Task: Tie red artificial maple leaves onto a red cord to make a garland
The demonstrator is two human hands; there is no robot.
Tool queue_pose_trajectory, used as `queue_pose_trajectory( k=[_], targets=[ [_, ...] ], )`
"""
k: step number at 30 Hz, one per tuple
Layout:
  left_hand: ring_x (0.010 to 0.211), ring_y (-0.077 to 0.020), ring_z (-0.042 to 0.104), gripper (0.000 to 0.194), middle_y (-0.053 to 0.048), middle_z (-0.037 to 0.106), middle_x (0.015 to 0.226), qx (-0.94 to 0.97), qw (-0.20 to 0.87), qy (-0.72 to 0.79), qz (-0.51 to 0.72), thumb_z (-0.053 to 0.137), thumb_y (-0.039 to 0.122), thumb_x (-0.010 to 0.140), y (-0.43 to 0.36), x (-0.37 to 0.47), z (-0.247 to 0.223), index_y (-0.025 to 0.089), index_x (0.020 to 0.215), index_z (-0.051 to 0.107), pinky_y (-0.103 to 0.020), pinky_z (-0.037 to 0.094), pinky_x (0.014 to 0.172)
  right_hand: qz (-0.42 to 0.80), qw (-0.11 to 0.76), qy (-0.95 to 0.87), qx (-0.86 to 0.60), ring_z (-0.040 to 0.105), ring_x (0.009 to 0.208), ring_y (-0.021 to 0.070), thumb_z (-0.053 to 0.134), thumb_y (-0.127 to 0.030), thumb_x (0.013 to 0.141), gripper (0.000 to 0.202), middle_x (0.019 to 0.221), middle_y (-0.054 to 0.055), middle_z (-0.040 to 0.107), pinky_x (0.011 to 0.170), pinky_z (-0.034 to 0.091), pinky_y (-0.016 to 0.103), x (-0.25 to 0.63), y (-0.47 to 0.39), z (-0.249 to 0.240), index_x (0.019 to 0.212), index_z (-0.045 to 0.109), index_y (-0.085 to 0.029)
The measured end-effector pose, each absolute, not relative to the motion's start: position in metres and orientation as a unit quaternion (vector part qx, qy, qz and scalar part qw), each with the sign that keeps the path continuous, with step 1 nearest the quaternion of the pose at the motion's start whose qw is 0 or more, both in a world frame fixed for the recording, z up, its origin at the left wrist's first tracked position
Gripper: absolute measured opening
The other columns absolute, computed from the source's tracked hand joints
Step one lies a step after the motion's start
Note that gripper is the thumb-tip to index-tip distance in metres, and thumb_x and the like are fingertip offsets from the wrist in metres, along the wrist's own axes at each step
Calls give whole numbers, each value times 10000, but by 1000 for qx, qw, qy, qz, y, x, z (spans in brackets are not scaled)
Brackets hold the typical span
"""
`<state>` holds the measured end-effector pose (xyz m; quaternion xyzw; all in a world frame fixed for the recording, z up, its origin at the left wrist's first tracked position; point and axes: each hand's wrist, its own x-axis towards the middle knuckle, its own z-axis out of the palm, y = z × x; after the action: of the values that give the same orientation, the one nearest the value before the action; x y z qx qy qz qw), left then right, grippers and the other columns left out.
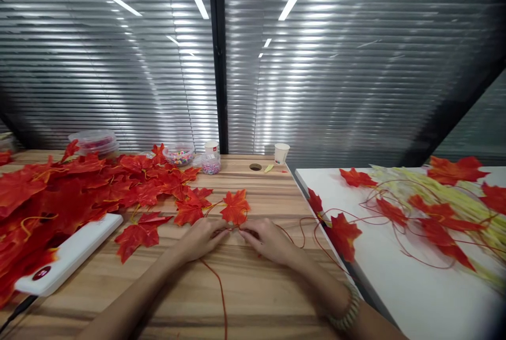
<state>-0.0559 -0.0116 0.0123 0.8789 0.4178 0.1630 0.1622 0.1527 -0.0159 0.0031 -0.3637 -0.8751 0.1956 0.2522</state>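
Both my hands meet over the middle of the wooden table. My left hand (203, 238) is closed in a pinch on a thin red cord (222, 292), one end of which trails down toward me. Facing it, my right hand (271, 241) also pinches the cord, which runs off to the right from there. Just beyond the fingertips lies a red artificial maple leaf (236, 205), close to the cord between my hands. Fingers partly hide the exact spot where leaf and cord meet. Two more red leaves (190, 211) lie near my left fingers.
A large pile of red maple leaves (79, 187) covers the left side, beside a white power strip (85, 249). Behind stand bead tubs (179, 156) and a paper cup (281, 153). On the adjoining white table (407, 292), corded leaves (343, 234) lie with yellow strands (411, 187).
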Motion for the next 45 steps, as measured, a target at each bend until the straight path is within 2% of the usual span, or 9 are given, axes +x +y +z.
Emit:
queue_pose_trajectory(
  k=[24, 45],
  targets=[
    [837, -158, 589, 267, -21, 649, 956, 882, 158, 421, 143, 369, 277, 869, -13, -56, 15, 234, 1031, 577, -219, 400, 713, 206, 243, -877, -359, 506, 634, 109, 409, -204, 863, 194, 730, 20, 606, 604, 332, 191, 153, -17, 8, 772, 574, -160],
    [808, -154, 583, 271, -27, 642, 919, 885, 146, 420, 138, 357, 299, 875, -13, -55, 15, 230, 1015, 578, -217, 398, 683, 230, 238, -874, -357, 518, 658, 124, 408, -193, 861, 204, 754, 39, 616, 630, 344, 207, 153, -17, 9, 804, 600, -151]
  ],
)
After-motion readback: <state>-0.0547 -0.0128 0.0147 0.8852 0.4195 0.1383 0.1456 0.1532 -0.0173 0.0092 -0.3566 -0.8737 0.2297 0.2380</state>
